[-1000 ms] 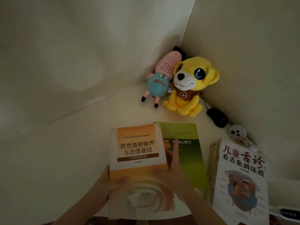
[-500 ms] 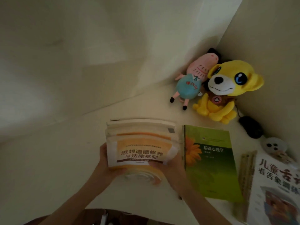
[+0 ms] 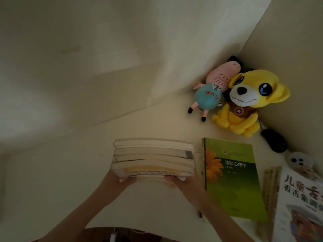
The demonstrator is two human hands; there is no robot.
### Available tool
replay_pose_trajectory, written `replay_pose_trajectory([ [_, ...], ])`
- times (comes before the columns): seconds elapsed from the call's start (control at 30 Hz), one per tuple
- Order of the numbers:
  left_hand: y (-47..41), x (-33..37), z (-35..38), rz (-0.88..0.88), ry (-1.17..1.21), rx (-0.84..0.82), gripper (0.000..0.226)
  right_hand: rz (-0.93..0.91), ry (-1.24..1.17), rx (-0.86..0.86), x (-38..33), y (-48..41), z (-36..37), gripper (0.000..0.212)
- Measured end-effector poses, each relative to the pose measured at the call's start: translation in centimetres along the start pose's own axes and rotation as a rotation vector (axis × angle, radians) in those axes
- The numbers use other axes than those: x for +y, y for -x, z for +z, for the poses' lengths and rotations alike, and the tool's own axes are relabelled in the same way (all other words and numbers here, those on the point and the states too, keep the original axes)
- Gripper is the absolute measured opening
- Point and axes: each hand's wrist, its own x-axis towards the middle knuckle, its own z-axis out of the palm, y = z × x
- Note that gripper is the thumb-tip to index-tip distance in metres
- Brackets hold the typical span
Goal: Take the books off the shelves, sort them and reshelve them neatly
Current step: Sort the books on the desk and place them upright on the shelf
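Note:
A stack of several books (image 3: 153, 157) is tipped up on the pale shelf surface (image 3: 70, 172), so its page edges face me and the orange-and-white cover is seen edge-on at the near side. My left hand (image 3: 122, 179) grips the stack's near left corner and my right hand (image 3: 181, 182) grips its near right corner. To the right, a green book with an orange flower (image 3: 230, 177) lies flat on another pile. At the far right lies a white book with large Chinese title characters (image 3: 300, 206), on top of more books.
A yellow plush dog (image 3: 244, 102) and a pink plush pig in a blue dress (image 3: 213, 91) sit in the back right corner. A black computer mouse (image 3: 274, 140) and a small white round toy (image 3: 299, 161) lie along the right wall.
The stack went from lying flat with its orange cover facing up to tilted on edge, and shifted left away from the green book. Both hands now hold its near corners. My view swung left.

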Motion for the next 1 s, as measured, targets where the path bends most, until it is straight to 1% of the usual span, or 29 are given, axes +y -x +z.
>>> replay_pose_trajectory([
  [0.07, 0.1, 0.2, -0.4, 0.009, -0.001, -0.043, 0.053, -0.044, 0.006, 0.012, -0.2, -0.1, 0.0, 0.056],
  [0.1, 0.0, 0.3, -0.6, 0.019, -0.009, -0.055, 0.065, -0.043, 0.022, 0.021, -0.3, -0.3, 0.0, 0.058],
  [0.13, -0.1, 0.4, -1.0, 0.033, -0.010, -0.054, 0.085, -0.037, 0.039, 0.022, -0.2, -0.6, -0.2, 0.063],
  [0.2, -0.6, 1.0, -1.4, 0.061, 0.036, -0.071, 0.117, -0.018, 0.094, -0.001, -0.4, -1.4, -0.6, 0.085],
  [0.23, -0.9, 1.3, -1.4, 0.077, 0.059, -0.081, 0.125, -0.006, 0.132, -0.020, -0.8, -2.0, -0.9, 0.096],
  [0.27, -1.0, 1.8, -1.4, 0.087, 0.079, -0.089, 0.127, 0.000, 0.160, -0.047, -1.2, -2.6, -1.1, 0.100],
  [0.3, -1.2, 2.1, -1.3, 0.088, 0.090, -0.097, 0.123, 0.006, 0.179, -0.074, -1.5, -3.2, -1.3, 0.100],
  [0.37, -1.7, 2.6, -1.1, 0.071, 0.139, -0.113, 0.105, 0.062, 0.157, -0.129, -2.1, -4.6, -1.5, 0.102],
  [0.43, -1.9, 2.4, -0.8, -0.008, 0.145, -0.127, 0.088, 0.163, 0.124, -0.149, -2.4, -6.0, -1.4, 0.109],
  [0.47, -2.0, 2.2, -0.9, -0.068, 0.154, -0.119, 0.079, 0.216, 0.129, -0.176, -2.6, -6.4, -1.2, 0.107],
  [0.5, -2.1, 1.8, -1.0, -0.142, 0.158, -0.108, 0.073, 0.278, 0.141, -0.194, -2.9, -6.7, -1.0, 0.099],
  [0.57, -2.7, 1.1, -1.3, -0.278, 0.172, -0.105, 0.081, 0.397, 0.158, -0.220, -2.6, -7.2, -0.6, 0.078],
  [0.67, -3.6, 0.4, -1.3, -0.379, 0.150, -0.085, 0.077, 0.503, 0.119, -0.172, -2.1, -7.9, 0.4, 0.064],
  [0.7, -3.8, 0.1, -1.3, -0.390, 0.144, -0.082, 0.073, 0.509, 0.120, -0.154, -2.1, -8.0, 0.8, 0.061],
  [0.8, -4.3, -0.2, -1.5, -0.397, 0.120, -0.065, 0.049, 0.502, 0.137, -0.129, -1.9, -8.6, 1.6, 0.058],
  [0.87, -4.4, -0.3, -1.5, -0.401, 0.128, -0.057, 0.044, 0.478, 0.139, -0.105, -1.9, -8.9, 2.0, 0.062],
  [0.9, -4.4, -0.5, -1.5, -0.400, 0.119, -0.054, 0.045, 0.463, 0.195, -0.091, -1.7, -9.0, 2.1, 0.067],
  [0.97, -4.4, -0.9, -1.2, -0.394, 0.053, -0.045, 0.056, 0.409, 0.475, -0.063, -1.7, -9.0, 1.9, 0.076],
  [1.0, -4.5, -1.0, -1.0, -0.398, 0.001, -0.032, 0.065, 0.361, 0.605, -0.046, -2.0, -8.7, 1.6, 0.075],
])
